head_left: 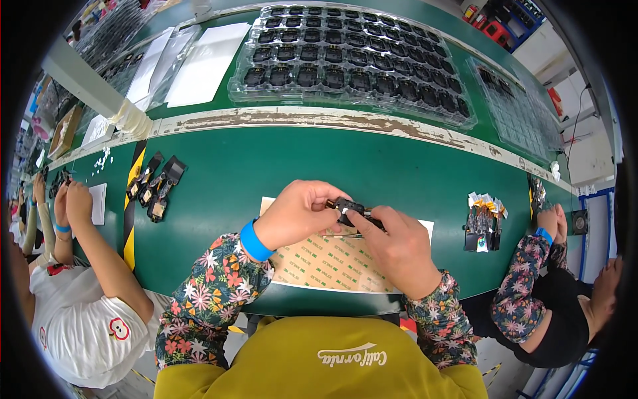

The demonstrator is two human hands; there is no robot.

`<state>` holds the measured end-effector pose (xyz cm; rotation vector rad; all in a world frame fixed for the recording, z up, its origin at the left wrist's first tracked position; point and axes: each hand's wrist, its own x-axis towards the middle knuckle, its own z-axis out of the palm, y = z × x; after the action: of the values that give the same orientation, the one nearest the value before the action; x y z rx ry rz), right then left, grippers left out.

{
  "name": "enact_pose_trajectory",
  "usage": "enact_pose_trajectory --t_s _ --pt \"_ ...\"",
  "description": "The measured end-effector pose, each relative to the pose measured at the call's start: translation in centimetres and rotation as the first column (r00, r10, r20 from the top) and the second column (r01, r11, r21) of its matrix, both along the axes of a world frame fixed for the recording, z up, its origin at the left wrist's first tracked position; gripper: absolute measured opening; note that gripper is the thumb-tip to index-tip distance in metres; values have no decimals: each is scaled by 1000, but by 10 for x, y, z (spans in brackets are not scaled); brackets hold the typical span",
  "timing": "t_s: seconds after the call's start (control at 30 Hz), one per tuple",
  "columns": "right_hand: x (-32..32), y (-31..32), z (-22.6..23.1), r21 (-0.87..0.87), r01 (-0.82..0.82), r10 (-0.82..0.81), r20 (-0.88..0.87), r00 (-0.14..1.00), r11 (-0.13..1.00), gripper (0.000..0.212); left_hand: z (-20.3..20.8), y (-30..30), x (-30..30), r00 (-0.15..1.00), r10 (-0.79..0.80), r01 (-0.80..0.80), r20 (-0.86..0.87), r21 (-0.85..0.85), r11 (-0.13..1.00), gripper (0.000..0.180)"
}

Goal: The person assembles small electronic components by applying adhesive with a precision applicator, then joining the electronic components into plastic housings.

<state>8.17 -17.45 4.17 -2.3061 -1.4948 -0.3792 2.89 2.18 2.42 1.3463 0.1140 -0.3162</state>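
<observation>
Between my two hands is a small black plastic housing (347, 207) with a small white patch on it. My left hand (299, 216), with a blue band at the wrist, pinches its left side. The fingers of my right hand (402, 247) close on its right side, the index finger lying across it. My fingers hide part of the housing. Under my hands lies a tan backing sheet (332, 269) with repeated green print, on top of a white sheet.
A clear tray (352, 100) of black parts stands beyond the worn ledge (266, 118). Black parts with flex strips (159, 189) lie left, a bundle of orange-and-white-tipped flex parts (483, 226) right. Co-workers sit on both sides; yellow-black tape (131, 219) marks the left.
</observation>
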Motion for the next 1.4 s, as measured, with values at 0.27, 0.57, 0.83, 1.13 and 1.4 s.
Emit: enact_pose_trajectory --t_s 0.27,0.57,0.83,1.13,1.4 --pt "-4 1 0 -3 6 -6 -1 1000 1000 37 2 -2 -2 999 30 -30 -37 13 999 23" --pt "-3 2 -3 43 -32 34 -52 998 999 34 -6 -2 1 996 47 -44 -78 42 998 7" --pt "25 -29 9 504 204 172 -602 779 839 16 -12 -11 2 991 125 -127 -42 -38 991 8" --pt "28 -63 -1 342 490 211 -930 302 802 17 -14 -16 1 986 161 -161 -39 -15 987 7" --pt "29 -70 -20 262 440 220 -965 144 859 6 -14 -21 2 983 179 -177 -37 41 983 6"
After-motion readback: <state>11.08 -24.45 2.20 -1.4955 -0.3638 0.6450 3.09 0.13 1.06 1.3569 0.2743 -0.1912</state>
